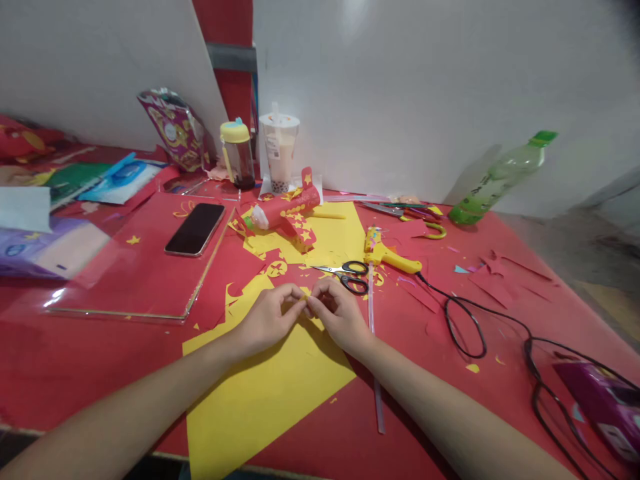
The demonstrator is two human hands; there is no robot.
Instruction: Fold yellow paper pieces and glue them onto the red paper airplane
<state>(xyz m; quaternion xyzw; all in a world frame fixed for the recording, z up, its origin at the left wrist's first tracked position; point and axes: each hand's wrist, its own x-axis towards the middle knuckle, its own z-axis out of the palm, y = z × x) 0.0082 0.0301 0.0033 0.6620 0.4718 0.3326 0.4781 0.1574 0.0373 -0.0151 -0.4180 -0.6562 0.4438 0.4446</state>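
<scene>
My left hand [270, 319] and my right hand [343, 319] meet fingertip to fingertip over a large yellow paper sheet [265, 407]. Both pinch a small yellow paper piece [303, 298]; the fingers mostly hide its shape. Just beyond my right hand lie black-handled scissors [344, 269], with blades pointing left. A yellow glue gun [395, 259] rests to their right, and a clear glue stick [371, 307] stretches from it under my right forearm. Farther back sits a red paper model [290, 208] decorated with yellow stars, on another yellow sheet [345, 230].
A phone [195, 229] lies on a clear plastic sleeve [125, 280] at left. Behind stand a yellow-lidded bottle [240, 157], a milk tea cup [280, 150] and a snack bag [175, 130]. A green bottle [500, 180] leans against the wall. A black cord [483, 307] crosses the right side.
</scene>
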